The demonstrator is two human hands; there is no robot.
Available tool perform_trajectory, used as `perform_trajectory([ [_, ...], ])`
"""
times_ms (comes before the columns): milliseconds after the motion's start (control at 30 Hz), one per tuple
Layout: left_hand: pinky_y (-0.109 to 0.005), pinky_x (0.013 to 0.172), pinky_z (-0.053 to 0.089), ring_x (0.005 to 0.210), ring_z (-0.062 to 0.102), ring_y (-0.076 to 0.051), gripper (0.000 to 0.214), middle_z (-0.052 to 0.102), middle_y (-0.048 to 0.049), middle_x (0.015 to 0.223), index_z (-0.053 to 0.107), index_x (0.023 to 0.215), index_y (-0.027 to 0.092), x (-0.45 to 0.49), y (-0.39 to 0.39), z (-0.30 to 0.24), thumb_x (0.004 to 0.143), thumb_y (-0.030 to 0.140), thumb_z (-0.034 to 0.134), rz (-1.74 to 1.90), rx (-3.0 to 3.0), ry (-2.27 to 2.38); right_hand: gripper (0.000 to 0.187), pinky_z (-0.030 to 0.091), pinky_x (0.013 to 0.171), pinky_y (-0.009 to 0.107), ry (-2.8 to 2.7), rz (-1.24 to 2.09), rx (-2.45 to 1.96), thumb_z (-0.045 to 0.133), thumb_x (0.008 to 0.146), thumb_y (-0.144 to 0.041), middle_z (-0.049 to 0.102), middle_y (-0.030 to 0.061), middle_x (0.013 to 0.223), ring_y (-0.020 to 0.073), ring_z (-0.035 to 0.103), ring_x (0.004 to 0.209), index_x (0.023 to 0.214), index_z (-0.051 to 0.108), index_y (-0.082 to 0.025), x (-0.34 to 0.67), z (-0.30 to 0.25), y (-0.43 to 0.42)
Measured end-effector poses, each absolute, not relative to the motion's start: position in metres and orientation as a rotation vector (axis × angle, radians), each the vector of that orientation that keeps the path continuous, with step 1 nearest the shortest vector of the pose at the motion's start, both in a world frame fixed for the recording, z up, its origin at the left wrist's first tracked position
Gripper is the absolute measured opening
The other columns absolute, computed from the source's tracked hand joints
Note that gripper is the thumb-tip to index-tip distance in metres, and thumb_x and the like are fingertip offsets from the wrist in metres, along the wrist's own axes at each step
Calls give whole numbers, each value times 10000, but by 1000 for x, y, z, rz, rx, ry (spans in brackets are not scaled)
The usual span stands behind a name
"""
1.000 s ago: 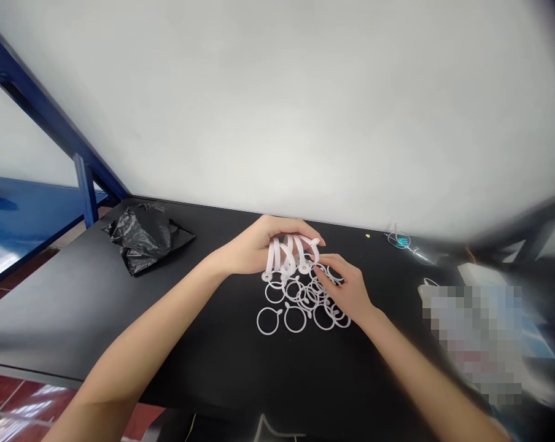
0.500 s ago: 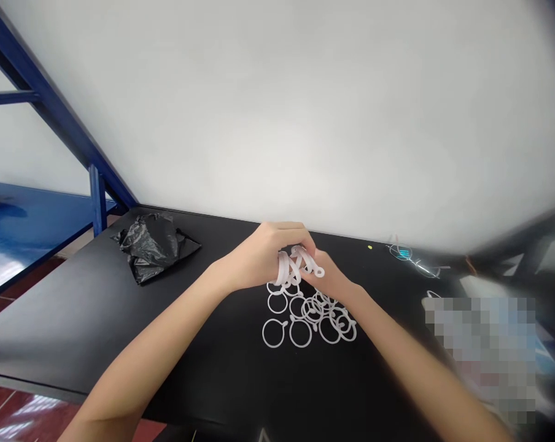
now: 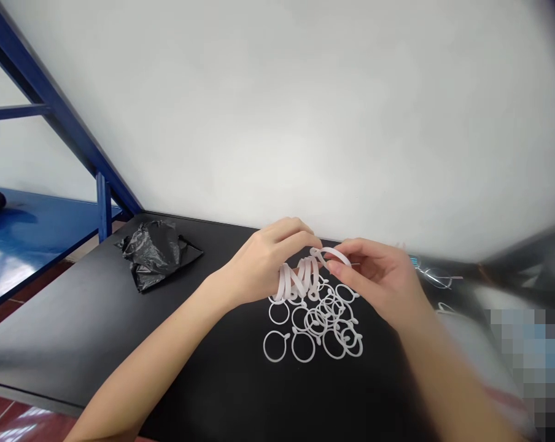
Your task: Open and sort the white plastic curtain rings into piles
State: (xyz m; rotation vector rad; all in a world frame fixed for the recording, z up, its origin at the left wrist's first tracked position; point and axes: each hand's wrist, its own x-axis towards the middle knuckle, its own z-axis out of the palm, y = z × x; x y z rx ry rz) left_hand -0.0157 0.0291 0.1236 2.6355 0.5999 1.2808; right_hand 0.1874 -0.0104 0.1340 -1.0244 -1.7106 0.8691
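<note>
Several white curtain rings [image 3: 284,281] hang in a row on my left hand [image 3: 264,261], which is closed around them, its lower fingers hidden behind the rings. At the left fingertips, my right hand [image 3: 382,275] pinches one white curtain ring [image 3: 337,253] between thumb and fingers. This ring stands tilted, with its small eyelet towards the left hand. Below both hands, a loose cluster of curtain rings [image 3: 317,320] lies flat on the black table [image 3: 213,374], some overlapping.
A crumpled black plastic bag [image 3: 155,248] lies at the table's back left. Eyeglasses [image 3: 436,277] rest at the back right, near a blurred plastic packet [image 3: 480,350]. Behind the table rises a white wall [image 3: 296,123]; a blue metal frame [image 3: 65,132] stands at left.
My right hand has moved right, away from behind the left hand, with one curtain ring pinched in it. My left hand still holds its rings. The view has shifted slightly.
</note>
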Motion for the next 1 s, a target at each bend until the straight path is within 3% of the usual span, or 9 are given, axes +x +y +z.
perform_trajectory([
  [133, -279, 666, 523, 778, 608, -151, 102, 641, -73, 902, 577, 1002, 152, -13, 28, 123, 933, 223, 552, 1287, 2626, 603, 30, 535, 486, 250, -1742, 859, -1037, 723, 819, -276, 669, 13, 724, 134, 602, 592, 837, 723, -252, 189, 139, -19],
  [333, -298, 687, 536, 818, 618, -163, 125, 651, -93, 955, 581, 1029, 147, -13, 29, 122, 943, 226, 537, 1268, 2663, 606, 207, 553, 547, 254, -1733, 887, -1176, 776, 763, -265, 662, -5, 737, 130, 616, 612, 958, 708, -245, 192, 147, -25],
  [500, -308, 740, 547, 873, 622, -167, 154, 646, -106, 1015, 584, 1069, 146, -11, 30, 119, 930, 211, 564, 1254, 2604, 575, 45, 516, 548, 238, -1858, 638, -1189, 721, 811, -219, 661, -13, 761, 121, 602, 635, 816, 689, -250, 203, 152, -26],
  [700, -317, 747, 549, 879, 619, -171, 143, 658, -106, 990, 597, 1045, 147, -6, 28, 118, 945, 240, 554, 1235, 2620, 534, 166, 479, 493, 233, -2093, 281, -1156, 609, 866, -137, 700, -7, 869, 128, 624, 671, 861, 704, -273, 222, 157, -24],
  [1000, -310, 718, 536, 854, 614, -181, 175, 652, -97, 968, 565, 1074, 152, -4, 25, 115, 908, 182, 520, 1149, 2585, 502, 210, 571, 667, 246, -2097, 393, -930, 666, 834, -94, 720, -4, 950, 133, 681, 783, 955, 710, -259, 201, 144, -23],
])
